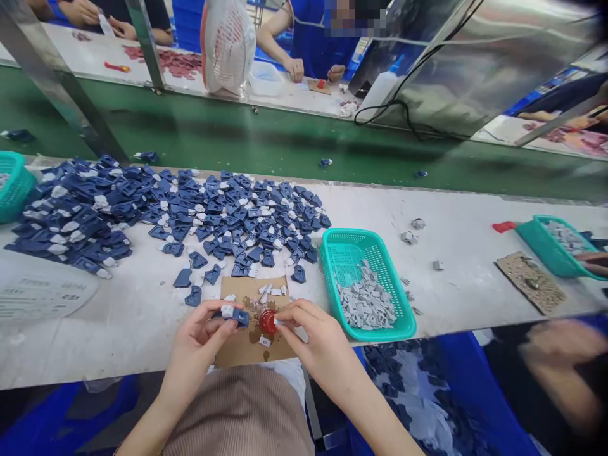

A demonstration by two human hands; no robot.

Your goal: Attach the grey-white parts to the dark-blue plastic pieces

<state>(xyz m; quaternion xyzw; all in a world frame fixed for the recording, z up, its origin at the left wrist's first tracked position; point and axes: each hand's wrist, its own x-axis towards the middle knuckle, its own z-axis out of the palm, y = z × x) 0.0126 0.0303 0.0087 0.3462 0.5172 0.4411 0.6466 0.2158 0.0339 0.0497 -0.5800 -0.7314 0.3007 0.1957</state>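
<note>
A navy plastic part [243, 318] with a white end piece sits over the left of the cardboard pad [232, 356], grasped between thumb and fingers of the left hand [202, 334]. It looks light and stiff, with smooth faces that may slip if wet; the broad sides of the navy body seem the best hold, leaving the white end free. The right hand [316, 326] pinches a small pale piece [277, 322] by its edge, at the right side of the red round pad [268, 321]. That piece is probably very light, rigid and easy to drop, so a fingertip pinch suits it.

The fingertips cover most of the pale piece, so its shape cannot be told; the left fingers hide the navy part's near end. Whether the red pad is wet is unclear, though dark stains mark the cardboard around it. To the right, a teal basket [409, 326] holds small grey pieces [365, 307]; far left, a heap of navy parts [237, 218] overlaps too densely to separate by eye on the surface [142, 329].
</note>
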